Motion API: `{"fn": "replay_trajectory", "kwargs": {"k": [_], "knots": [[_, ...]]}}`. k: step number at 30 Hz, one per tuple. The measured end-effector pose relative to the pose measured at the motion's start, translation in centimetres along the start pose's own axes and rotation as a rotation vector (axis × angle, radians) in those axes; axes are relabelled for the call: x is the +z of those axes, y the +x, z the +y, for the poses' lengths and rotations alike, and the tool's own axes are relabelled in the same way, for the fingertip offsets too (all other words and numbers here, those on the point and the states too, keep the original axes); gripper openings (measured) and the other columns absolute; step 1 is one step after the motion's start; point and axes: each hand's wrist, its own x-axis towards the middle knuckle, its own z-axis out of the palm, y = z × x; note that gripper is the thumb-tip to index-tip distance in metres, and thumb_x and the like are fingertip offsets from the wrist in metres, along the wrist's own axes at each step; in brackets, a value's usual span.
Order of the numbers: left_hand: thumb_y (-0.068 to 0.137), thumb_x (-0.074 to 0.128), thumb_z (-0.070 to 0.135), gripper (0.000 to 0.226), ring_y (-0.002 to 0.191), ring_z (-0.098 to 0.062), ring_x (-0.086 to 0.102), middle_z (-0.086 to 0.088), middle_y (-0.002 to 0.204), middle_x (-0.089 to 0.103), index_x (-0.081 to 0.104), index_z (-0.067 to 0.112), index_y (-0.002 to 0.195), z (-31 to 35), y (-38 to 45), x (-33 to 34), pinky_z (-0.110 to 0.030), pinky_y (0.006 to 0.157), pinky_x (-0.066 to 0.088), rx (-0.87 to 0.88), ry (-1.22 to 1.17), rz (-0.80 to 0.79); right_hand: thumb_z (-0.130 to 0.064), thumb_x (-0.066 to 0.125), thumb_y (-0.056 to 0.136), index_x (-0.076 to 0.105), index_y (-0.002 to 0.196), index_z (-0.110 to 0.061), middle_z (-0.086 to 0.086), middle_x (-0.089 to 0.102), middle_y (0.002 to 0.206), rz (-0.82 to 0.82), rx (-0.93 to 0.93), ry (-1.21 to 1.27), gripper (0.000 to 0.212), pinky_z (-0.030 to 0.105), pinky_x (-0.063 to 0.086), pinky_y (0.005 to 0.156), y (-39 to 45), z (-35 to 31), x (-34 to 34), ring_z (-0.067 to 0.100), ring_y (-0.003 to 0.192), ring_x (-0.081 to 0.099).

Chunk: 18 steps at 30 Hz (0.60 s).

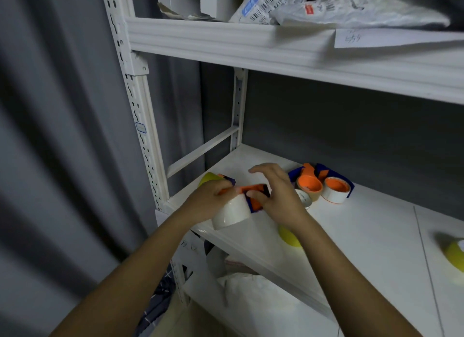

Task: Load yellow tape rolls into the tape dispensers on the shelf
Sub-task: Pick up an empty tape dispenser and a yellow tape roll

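We hold the orange-and-blue tape dispenser [253, 197], carrying a white roll [232, 212], above the shelf [364, 226] front edge. Our left hand [213, 198] grips it closed; our right hand [278, 193] pinches it, upper fingers spread. Yellow tape rolls [288, 236] lie nearby.

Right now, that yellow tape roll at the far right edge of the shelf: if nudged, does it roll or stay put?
The yellow tape roll looks round and tilted rather than lying flat, so it would probably roll. The white shelf surface seems smooth and shiny, so little would slow it. It looks light and stiff; the view is blurred there, so this is uncertain.
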Motion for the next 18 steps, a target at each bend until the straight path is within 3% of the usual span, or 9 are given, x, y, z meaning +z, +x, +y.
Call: {"fn": "replay_trajectory", "kwargs": {"k": [2,5,8,9,11,13,16,18], "knots": [[0.095,0.048,0.037,0.033,0.080,-0.015,0.059,-0.007,0.090,0.063,0.064,0.011,0.083,0.0,-0.1,1.0,-0.021,0.069,0.045,-0.087,-0.160,0.163,-0.032,0.067,0.085,0.058,0.111,-0.029,-0.008,0.053,0.114,0.228,-0.048,-0.036,0.028,0.006,0.027,0.092,-1.1,-0.1,1.3,0.009,0.108,0.045],[0.098,0.039,0.041,0.031,0.076,-0.007,0.058,0.003,0.085,0.062,0.061,0.020,0.095,0.7,-0.7,2.3,-0.017,0.060,0.043,-0.210,-0.463,0.203,-0.051,0.062,0.082,0.037,0.123,-0.054,-0.019,0.042,0.122,0.092,0.015,0.202,0.048,0.020,0.035,0.099,-2.6,-1.1,3.8,0.005,0.117,0.041],[0.098,0.035,0.045,0.039,0.090,-0.013,0.061,-0.002,0.103,0.063,0.049,0.022,0.127,0.8,-1.6,3.1,-0.023,0.069,0.049,-0.290,-0.632,0.132,-0.040,0.069,0.077,0.029,0.137,-0.041,-0.003,0.038,0.136,0.019,0.238,0.550,0.071,0.032,0.041,0.105,-3.2,-1.1,5.0,0.008,0.124,0.042],[0.098,0.034,0.046,0.043,0.097,-0.017,0.062,-0.005,0.112,0.062,0.045,0.024,0.134,0.7,-1.8,3.3,-0.027,0.075,0.052,-0.299,-0.671,0.121,-0.032,0.071,0.078,0.031,0.137,-0.039,0.001,0.041,0.135,0.001,0.297,0.689,0.071,0.034,0.046,0.101,-3.3,-1.0,5.0,0.010,0.121,0.047],[0.098,0.034,0.047,0.047,0.107,-0.021,0.060,-0.007,0.124,0.059,0.038,0.027,0.140,0.1,-2.2,3.5,-0.033,0.089,0.051,-0.264,-0.667,0.121,-0.024,0.069,0.081,0.036,0.131,-0.039,-0.007,0.052,0.128,-0.050,0.299,0.831,0.062,0.023,0.052,0.088,-3.4,-0.8,5.2,0.004,0.112,0.055],[0.097,0.033,0.048,0.046,0.108,-0.018,0.059,-0.005,0.123,0.059,0.041,0.027,0.138,-0.2,-2.5,3.7,-0.033,0.094,0.049,-0.189,-0.630,0.142,-0.032,0.066,0.083,0.041,0.124,-0.043,-0.019,0.058,0.116,-0.084,0.305,0.880,0.049,0.017,0.053,0.074,-3.7,-0.9,5.6,-0.003,0.103,0.060],[0.097,0.035,0.046,0.041,0.099,-0.011,0.062,0.000,0.110,0.063,0.049,0.022,0.128,-0.6,-2.6,3.8,-0.021,0.079,0.051,-0.099,-0.571,0.185,-0.054,0.062,0.074,0.046,0.111,-0.051,-0.016,0.058,0.112,-0.065,0.426,0.920,0.041,0.031,0.058,0.062,-3.8,-1.4,6.6,0.009,0.098,0.064],[0.097,0.037,0.046,0.039,0.093,-0.011,0.063,0.001,0.105,0.064,0.052,0.022,0.123,-0.9,-2.3,3.7,-0.020,0.072,0.050,-0.106,-0.531,0.221,-0.054,0.059,0.076,0.048,0.108,-0.050,-0.010,0.058,0.113,0.032,0.454,0.949,0.034,0.032,0.057,0.063,-3.7,-1.6,7.4,0.013,0.099,0.064]]}}
